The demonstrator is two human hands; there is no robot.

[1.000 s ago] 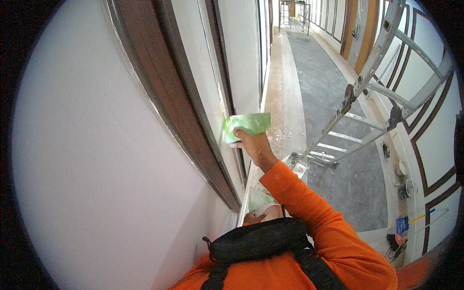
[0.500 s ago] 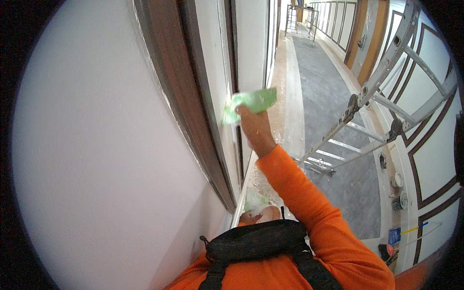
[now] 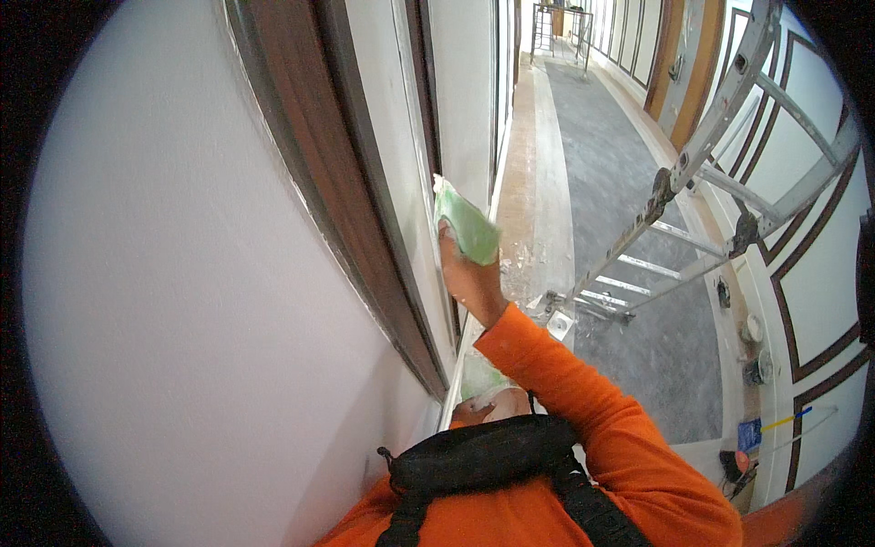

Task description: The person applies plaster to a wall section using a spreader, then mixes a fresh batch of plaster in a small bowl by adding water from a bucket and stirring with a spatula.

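My right hand (image 3: 472, 278) is closed on a green plastic putty spreader (image 3: 474, 228), with white putty on its upper left corner. That corner is at the white panel strip beside a dark wooden moulding (image 3: 421, 109); I cannot tell whether it touches. Low against the wall, my left hand (image 3: 474, 413) grips a second green spreader (image 3: 480, 376) smeared with white putty. A pale pinkish rounded thing (image 3: 513, 401) shows beside it, mostly hidden. My black chest pouch (image 3: 478, 453) covers part of the left hand.
An aluminium stepladder (image 3: 679, 196) stands to the right on the grey floor covering (image 3: 670, 365). Pots (image 3: 756, 368) and a blue brush-like tool (image 3: 749, 434) lie along the right wall. A metal scaffold frame (image 3: 563, 36) stands far down the corridor. Whitish crumbs litter the left floor edge.
My right hand has come down and slightly left, and its spreader has turned from nearly level to slanting. A small white square thing on the floor has come into view beside my sleeve.
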